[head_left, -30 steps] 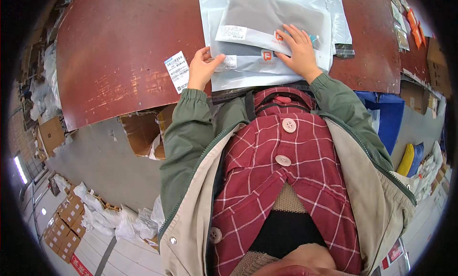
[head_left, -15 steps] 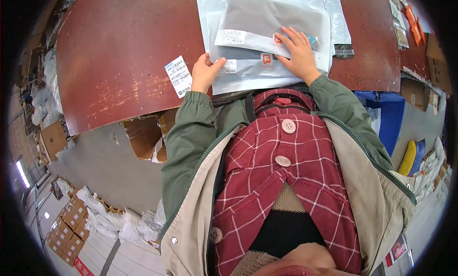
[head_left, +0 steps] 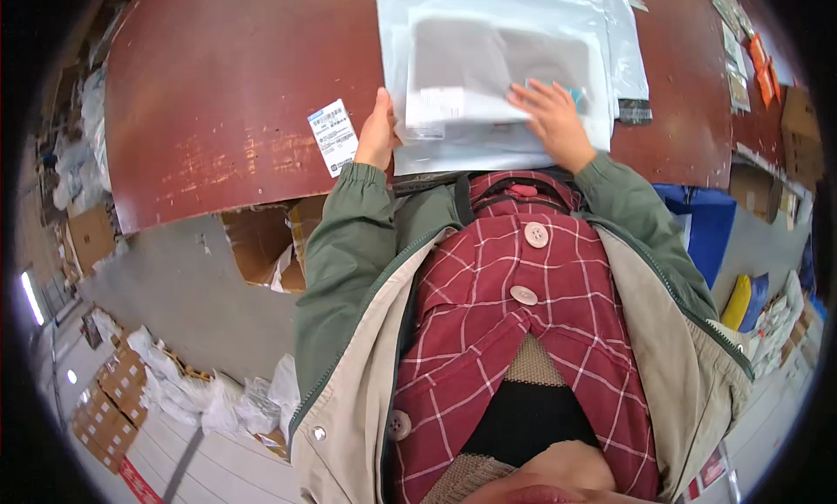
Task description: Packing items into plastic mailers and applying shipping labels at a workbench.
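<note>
A worn reddish-brown wooden table (head_left: 218,112) fills the upper view, above a grey floor with cardboard boxes (head_left: 109,399). At its near edge lies a pale grey plastic mailer bag (head_left: 488,59) with a darker folded item inside. The left hand (head_left: 377,133) grips the bag's left edge, fingers curled round it (thumb side up). The right hand (head_left: 551,120) lies open and flat on the bag, fingers spread. A white printed label (head_left: 332,136) lies on the table just beside the left hand.
</note>
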Available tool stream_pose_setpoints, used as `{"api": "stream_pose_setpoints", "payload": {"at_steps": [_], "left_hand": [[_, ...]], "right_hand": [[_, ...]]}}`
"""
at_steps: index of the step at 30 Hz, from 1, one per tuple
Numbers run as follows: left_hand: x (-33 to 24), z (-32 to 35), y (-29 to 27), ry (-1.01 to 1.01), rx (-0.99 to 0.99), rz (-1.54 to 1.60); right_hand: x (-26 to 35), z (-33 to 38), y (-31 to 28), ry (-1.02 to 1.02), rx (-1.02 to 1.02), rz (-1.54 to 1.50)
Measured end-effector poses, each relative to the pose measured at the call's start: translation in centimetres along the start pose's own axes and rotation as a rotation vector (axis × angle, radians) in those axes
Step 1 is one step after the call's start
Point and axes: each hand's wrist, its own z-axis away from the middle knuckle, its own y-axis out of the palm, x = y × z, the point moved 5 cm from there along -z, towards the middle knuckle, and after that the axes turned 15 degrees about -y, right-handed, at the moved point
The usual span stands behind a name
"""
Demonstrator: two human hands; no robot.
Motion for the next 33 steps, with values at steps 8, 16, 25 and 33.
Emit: {"api": "stream_pose_setpoints", "payload": {"at_steps": [8, 16, 25, 33], "left_hand": [[-1.3, 4.0, 4.9, 0.163, 0.180, -0.415], [-1.6, 10.8, 7.4, 0.934, 0.375, -0.751], [-1.2, 5.0, 5.2, 0.739, -0.242, -0.555], [3.7, 7.0, 11.8, 1.168, 0.129, -1.435]], "right_hand": [[-3.9, -3.4, -4.3, 0.004, -0.080, -0.167], [-0.9, -7.0, -8.4, -0.200, 0.246, -0.304], [-7.5, 6.2, -16.1, 0.576, -0.031, -0.374], [-6.1, 8.2, -14.6, 0.663, -0.287, -1.039]]}}
